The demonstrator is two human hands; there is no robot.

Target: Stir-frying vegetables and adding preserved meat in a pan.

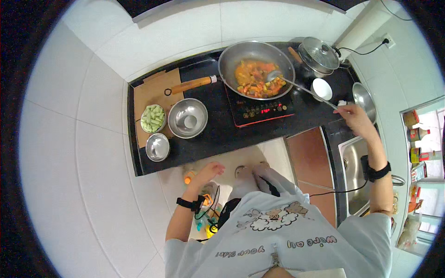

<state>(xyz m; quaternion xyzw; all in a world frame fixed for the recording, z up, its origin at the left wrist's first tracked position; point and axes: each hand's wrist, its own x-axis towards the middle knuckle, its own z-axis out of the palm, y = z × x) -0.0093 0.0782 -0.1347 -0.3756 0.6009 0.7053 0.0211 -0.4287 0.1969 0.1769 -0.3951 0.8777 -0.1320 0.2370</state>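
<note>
My right hand [358, 120] grips the end of a long metal cooking spoon [309, 92]. The spoon's rounded head rests among chopped, reddish-orange cooked vegetables [259, 78] in a large steel wok [229, 62]. That wok sits on a black induction cooktop [257, 116] with a lit red display, and its wooden handle [193, 85] points left. Below the counter's front edge hangs my left hand [210, 172], holding nothing, its fingers loosely bent. Nearest to it on the counter are a small steel bowl [158, 147] and a larger steel bowl [187, 118].
Cut pale green vegetable pieces [153, 118] fill a bowl on flattened cardboard [167, 76]. Right of the wok stand a lidded pot [318, 55], a white bowl [321, 89] and a steel basin [364, 99]. A sink [356, 180] lies at my right; bottles [208, 222] stand on the floor.
</note>
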